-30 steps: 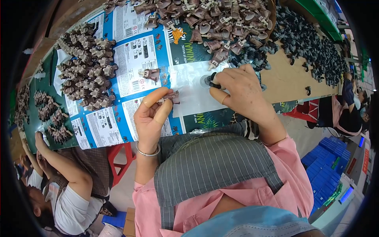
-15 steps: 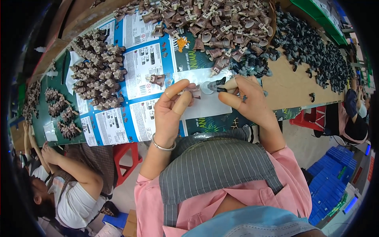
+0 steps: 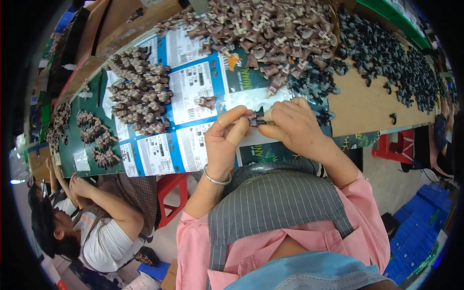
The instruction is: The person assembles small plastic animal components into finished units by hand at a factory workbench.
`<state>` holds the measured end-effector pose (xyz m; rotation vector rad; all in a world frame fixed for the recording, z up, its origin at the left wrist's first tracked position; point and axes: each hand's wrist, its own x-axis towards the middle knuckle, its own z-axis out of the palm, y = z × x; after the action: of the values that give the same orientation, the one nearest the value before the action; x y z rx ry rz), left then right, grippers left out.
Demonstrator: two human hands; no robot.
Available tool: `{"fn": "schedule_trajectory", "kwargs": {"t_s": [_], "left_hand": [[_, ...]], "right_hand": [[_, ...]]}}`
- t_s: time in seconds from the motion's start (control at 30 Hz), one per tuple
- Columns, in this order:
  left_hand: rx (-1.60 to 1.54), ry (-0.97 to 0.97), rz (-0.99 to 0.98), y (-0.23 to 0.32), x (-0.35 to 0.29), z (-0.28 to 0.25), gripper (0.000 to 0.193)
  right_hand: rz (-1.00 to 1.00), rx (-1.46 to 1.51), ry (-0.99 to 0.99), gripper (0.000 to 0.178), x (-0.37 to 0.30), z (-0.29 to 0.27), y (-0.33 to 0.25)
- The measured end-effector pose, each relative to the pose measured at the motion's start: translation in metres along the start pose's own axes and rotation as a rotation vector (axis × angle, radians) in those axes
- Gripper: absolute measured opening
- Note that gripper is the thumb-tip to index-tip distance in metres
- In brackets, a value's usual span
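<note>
A long workbench (image 3: 372, 104) of bare brown board is running across the top of the view, partly covered with blue-and-white printed paper sheets (image 3: 195, 89) and a dark green mat (image 3: 77, 140) that are serving as sorting ground. A great heap of small brown plastic figure parts (image 3: 270, 29) is lying at the far edge within arm's reach, and a spread of small dark grey plastic parts (image 3: 386, 53) is trailing off to the right, so the two kinds are being kept apart. Clusters of brown assembled pieces (image 3: 140, 96) are standing in tidy groups on the left, out of the way of the loose stock.

The person's left hand (image 3: 224, 140), with a silver bangle (image 3: 216, 178) at the wrist, is pinching a small brown part (image 3: 250, 117) between thumb and forefinger, the other fingers curled loosely. The right hand (image 3: 292, 126) is closing its fingertips on a small dark piece (image 3: 261, 117) and pressing it against the brown one; the two parts are touching just above the near edge of the bench, held close in front of the chest, likely so the fit can be seen. One lone brown figure (image 3: 205, 101) is sitting on the paper just beyond the hands.

At lower left another person's hands (image 3: 77, 183) are working near the green mat. A red plastic stool (image 3: 169, 193) is standing under the bench.
</note>
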<state>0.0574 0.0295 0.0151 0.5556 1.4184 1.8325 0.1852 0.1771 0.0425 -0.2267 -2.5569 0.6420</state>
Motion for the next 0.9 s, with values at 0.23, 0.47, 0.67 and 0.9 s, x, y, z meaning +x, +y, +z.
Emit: {"fn": "schedule_trajectory", "kwargs": {"t_s": [0.23, 0.47, 0.67, 0.9], "left_hand": [[0.077, 0.104, 0.066, 0.008, -0.013, -0.036, 0.044], [0.839, 0.034, 0.385, 0.016, -0.018, -0.063, 0.041], [0.954, -0.026, 0.493, 0.008, -0.014, -0.057, 0.041], [0.919, 0.036, 0.521, -0.003, -0.01, -0.063, 0.042]], "right_hand": [[-0.15, -0.035, 0.049, 0.021, 0.011, 0.036, -0.021], [-0.272, -0.151, -0.136, 0.01, 0.019, 0.061, -0.032], [-0.173, 0.039, -0.014, 0.013, 0.029, 0.039, -0.038], [-0.236, 0.121, -0.047, 0.012, 0.044, 0.065, -0.037]]}}
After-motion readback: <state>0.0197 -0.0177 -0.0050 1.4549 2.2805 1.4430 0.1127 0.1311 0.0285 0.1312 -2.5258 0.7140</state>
